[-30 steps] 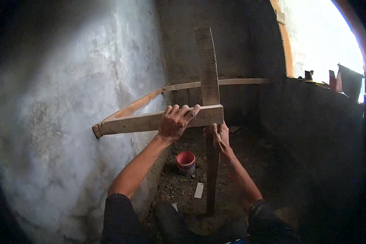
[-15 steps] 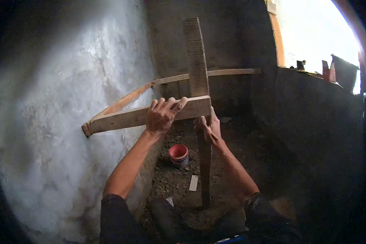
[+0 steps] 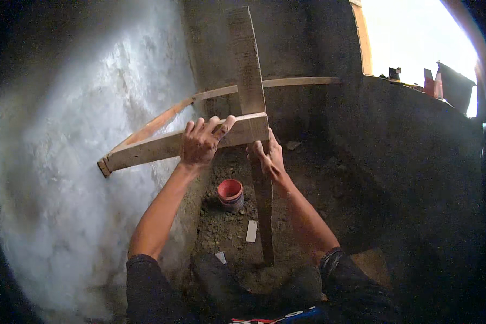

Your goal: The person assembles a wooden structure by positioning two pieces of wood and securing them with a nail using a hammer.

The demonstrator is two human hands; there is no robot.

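A short wooden board (image 3: 152, 149) lies across a tall upright plank (image 3: 247, 59), its right end overlapping the plank. My left hand (image 3: 201, 143) is closed on the short board, with the fingers over its top edge. Just below the overlap, my right hand (image 3: 270, 157) is wrapped around the upright plank, thumb in front. The plank's lower end reaches down to the dirt floor. On the left, the short board's far end meets a long thin wooden strip (image 3: 151, 127) beside the pale wall.
A red-rimmed bucket (image 3: 230, 194) stands on the rubble floor, near a white flat piece (image 3: 251, 231). The pale plastered wall (image 3: 54, 178) rises at left. Several items, including a dark angular one (image 3: 454, 86), sit on the bright window's sill at right.
The whole scene has shifted slightly up and left in the picture. Both hands keep their hold on the boards.
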